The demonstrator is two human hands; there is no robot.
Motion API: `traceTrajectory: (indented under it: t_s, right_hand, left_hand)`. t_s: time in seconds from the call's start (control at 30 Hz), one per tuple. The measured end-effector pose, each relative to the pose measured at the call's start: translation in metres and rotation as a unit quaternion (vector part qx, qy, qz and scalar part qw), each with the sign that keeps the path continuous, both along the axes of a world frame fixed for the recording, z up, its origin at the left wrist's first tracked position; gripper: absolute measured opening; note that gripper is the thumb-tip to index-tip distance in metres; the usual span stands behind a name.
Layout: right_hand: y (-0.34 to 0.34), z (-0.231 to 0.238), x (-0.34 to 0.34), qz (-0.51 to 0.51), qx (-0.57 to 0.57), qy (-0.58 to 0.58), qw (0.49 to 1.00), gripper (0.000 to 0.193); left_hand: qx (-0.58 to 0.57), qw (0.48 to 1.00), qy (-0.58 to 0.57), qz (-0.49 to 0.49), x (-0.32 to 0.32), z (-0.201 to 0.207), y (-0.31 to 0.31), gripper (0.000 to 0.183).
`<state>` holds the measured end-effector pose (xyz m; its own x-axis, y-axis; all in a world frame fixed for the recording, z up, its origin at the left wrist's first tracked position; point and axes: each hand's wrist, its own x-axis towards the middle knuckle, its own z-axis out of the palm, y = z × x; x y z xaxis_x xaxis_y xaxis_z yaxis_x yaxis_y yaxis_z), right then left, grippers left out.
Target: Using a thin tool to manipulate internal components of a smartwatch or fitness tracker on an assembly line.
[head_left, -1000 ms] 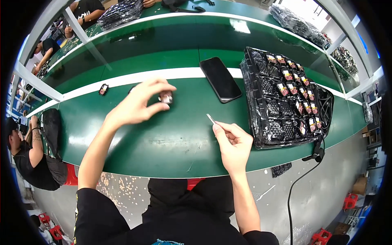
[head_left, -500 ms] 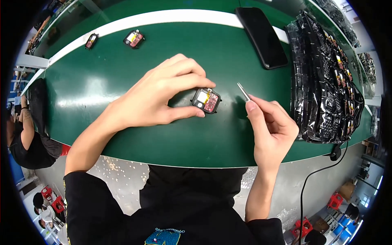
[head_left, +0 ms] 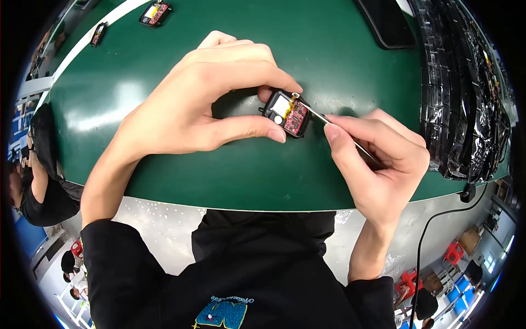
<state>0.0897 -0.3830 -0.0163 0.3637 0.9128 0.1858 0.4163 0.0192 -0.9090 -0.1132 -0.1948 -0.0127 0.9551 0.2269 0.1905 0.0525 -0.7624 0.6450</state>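
A small black device housing (head_left: pixel 301 130) lies tilted on the green tabletop, its inside showing a red circuit board, a silvery-white block and yellow tape. My left hand (head_left: pixel 211 101) grips it by its edges, thumb at the near side and index finger at the far corner. Pinched between the thumb and fingers of my right hand (head_left: pixel 378 151) is a pair of metal tweezers (head_left: pixel 320 116). Their tips reach the housing's upper right corner, by a small ring-like part; whether they hold it I cannot tell.
Two more opened device housings, a larger one (head_left: pixel 155 13) and a smaller one (head_left: pixel 98 34), lie at the far left. A black phone (head_left: pixel 386 24) rests at the far right. Stacked black plastic trays (head_left: pixel 446 104) stand along the right side. A black cable (head_left: pixel 421 247) hangs below the table edge.
My right hand has brought the tweezers left and up to the housing. The housing has been turned a little in my left hand. The whole view has shifted.
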Motion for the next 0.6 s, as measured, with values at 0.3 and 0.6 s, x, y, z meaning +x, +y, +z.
traceTrajectory:
  t_s: [0.3,0.6]
  right_hand:
    - [0.0049,-0.0003,-0.0042,0.006,-0.02,-0.049,0.999,0.015]
    - [0.0042,-0.0001,-0.0029,-0.006,0.028,-0.094,0.995,0.021]
  left_hand:
    - [0.011,1.0,-0.001,-0.008,0.0011,-0.0003,0.0044,0.059]
    - [-0.003,1.0,-0.009,0.015,0.0036,0.0017,0.0001,0.059]
